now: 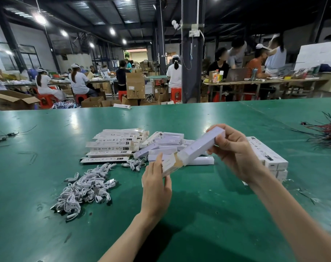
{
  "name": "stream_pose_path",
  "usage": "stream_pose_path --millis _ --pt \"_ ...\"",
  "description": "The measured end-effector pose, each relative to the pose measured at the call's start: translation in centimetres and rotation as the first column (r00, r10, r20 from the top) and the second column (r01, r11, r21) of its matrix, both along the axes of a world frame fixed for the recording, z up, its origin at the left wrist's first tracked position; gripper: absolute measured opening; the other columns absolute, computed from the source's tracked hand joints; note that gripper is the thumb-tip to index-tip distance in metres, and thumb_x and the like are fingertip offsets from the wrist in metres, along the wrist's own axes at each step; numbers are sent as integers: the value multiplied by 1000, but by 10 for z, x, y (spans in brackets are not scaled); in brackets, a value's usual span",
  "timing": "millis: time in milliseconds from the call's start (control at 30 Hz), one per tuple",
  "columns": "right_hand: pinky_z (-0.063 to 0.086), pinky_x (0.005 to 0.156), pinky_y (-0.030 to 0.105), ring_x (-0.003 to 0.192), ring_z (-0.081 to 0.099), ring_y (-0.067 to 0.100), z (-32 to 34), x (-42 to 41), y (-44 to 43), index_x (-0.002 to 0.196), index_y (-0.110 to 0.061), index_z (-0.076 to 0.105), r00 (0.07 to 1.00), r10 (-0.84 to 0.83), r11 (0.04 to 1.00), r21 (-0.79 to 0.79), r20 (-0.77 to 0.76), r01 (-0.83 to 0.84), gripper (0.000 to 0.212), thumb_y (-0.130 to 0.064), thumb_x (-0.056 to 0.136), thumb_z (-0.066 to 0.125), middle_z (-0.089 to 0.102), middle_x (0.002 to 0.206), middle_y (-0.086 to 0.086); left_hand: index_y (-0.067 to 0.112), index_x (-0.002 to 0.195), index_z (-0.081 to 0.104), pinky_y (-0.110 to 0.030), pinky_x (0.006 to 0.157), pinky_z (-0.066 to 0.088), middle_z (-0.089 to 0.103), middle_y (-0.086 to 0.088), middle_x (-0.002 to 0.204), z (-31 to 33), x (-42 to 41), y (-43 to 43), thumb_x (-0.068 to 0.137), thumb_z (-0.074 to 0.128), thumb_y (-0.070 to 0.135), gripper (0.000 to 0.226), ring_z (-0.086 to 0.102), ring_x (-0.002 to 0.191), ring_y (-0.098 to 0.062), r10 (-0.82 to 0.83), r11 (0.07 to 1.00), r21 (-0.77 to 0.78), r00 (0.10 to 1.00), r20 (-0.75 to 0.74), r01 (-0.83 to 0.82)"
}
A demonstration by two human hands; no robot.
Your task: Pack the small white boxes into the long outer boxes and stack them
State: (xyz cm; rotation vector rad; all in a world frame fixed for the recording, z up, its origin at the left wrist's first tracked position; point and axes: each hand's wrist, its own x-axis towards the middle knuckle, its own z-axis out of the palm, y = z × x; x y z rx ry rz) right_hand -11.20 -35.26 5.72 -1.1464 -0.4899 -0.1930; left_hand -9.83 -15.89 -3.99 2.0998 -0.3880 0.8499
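Both hands are up over the green worktop (217, 214). The right hand (231, 150) has its fingers (229, 133) wrapped round the top end of a tilted long outer box (200, 146). The left hand (157, 179) pinches a small white box (168, 165) that's sticking out of the lower end. There's a pile of white boxes (167, 143) just behind, a packed stack (267, 157) on the right, and cables (85, 188) on the left.
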Motion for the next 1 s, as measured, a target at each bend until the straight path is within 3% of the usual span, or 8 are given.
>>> stream_pose_path --millis 100,267,433,533,633,767,900,1000 --pt "54 62 22 62 59 18 -7 1 9 93 -4 61 997 -75 987 -139 35 79 16 -7 78 59 66 74 7 5 142 40 -49 95 44 56 -5 110 0 -1 0 83 60 -10 64 50 103 -25 4 1000 -16 1000 -4 -4" --pt "53 63 20 63 59 13 -6 0 11 92 -11 62 954 -264 938 -191 145 289 16 2 83 58 66 72 -2 3 135 47 -50 98 43 49 4 112 2 1 2 84 59 -8 53 52 108 -27 4 999 -45 1000 -13 -4" --pt "51 62 17 64 60 9 -6 -4 13 95 -16 62 875 -376 843 -278 306 460 31 13 86 58 64 75 -1 5 135 47 -48 97 44 54 -4 117 0 1 0 83 59 -10 56 51 110 -26 -4 999 -36 1000 -15 3" --pt "53 64 24 71 58 10 -6 -8 14 96 -22 62 839 -376 786 -344 393 514 37 13 85 58 63 77 0 5 137 46 -49 97 44 55 -7 117 -2 3 1 82 60 -11 59 51 110 -27 10 999 -33 1000 -27 -11" --pt "54 67 23 74 60 6 -7 -10 17 97 -24 62 872 -311 809 -377 378 452 39 13 85 59 66 79 -6 5 140 44 -49 94 44 55 -8 114 -3 3 1 82 60 -11 62 51 105 -27 22 1000 1 999 -23 -22" --pt "54 73 29 80 57 19 -17 -9 32 102 -18 63 873 -262 756 -475 411 450 32 7 82 67 56 91 14 5 143 39 -44 95 41 55 -9 114 -4 1 -2 84 59 -8 64 50 106 -28 -10 998 60 1000 12 9" --pt "44 79 17 82 49 8 -35 -5 48 112 -26 48 786 -311 631 -502 535 591 51 -4 77 77 47 101 -3 8 146 35 -46 99 39 54 -7 118 -6 0 -1 86 58 -6 66 47 111 -24 -24 998 52 1000 -15 25" --pt "41 81 14 85 47 10 -43 -2 50 104 -13 52 700 -348 594 -431 624 679 38 -12 77 79 44 103 1 7 146 34 -46 100 40 54 -6 116 -5 0 -1 84 59 -8 68 47 110 -22 -41 999 24 999 -7 41"
